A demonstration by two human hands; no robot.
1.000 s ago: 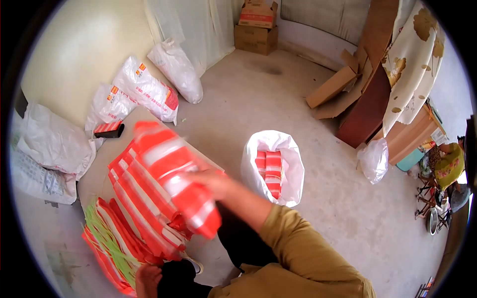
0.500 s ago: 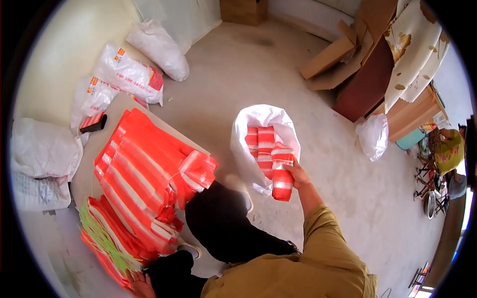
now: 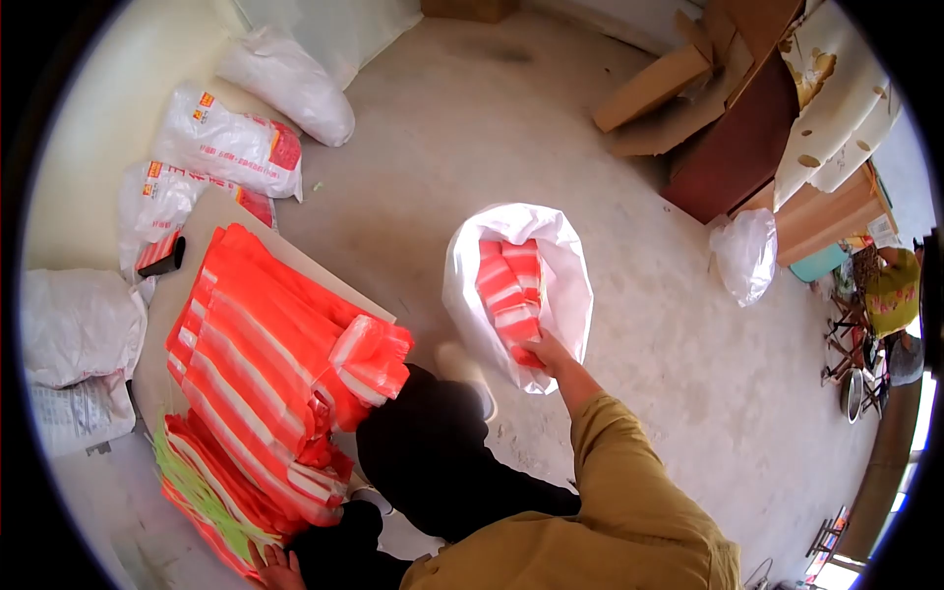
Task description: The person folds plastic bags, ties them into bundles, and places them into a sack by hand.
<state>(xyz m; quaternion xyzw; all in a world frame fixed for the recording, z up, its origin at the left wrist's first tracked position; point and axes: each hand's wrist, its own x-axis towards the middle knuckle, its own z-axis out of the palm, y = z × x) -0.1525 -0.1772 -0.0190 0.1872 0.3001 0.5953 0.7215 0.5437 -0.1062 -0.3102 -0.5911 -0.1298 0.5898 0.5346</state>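
A white sack (image 3: 464,295) stands open on the floor, holding rolled bundles of red-and-white striped material. My right hand (image 3: 554,356) reaches over its near rim, fingers closed on the lower end of a red-and-white striped bundle (image 3: 515,317); part of the grip is hidden. At the lower left, my left hand (image 3: 277,566) is open with its fingers apart. It lies beside thin green strips (image 3: 211,506) and the lower striped stack. A larger pile of red-and-white striped sheets (image 3: 265,344) spreads over a low board, with a folded bundle on its right edge.
Filled white bags (image 3: 231,147) lean along the left wall, near a small striped roll (image 3: 160,254). Cardboard boxes (image 3: 654,88) and a clear plastic bag (image 3: 744,256) are at the right. Another person (image 3: 893,290) is at the far right edge.
My right hand has moved left and inward with the striped bundle, from the sack's right rim down into its opening. My left hand stays near the green strips. The view has shifted slightly.
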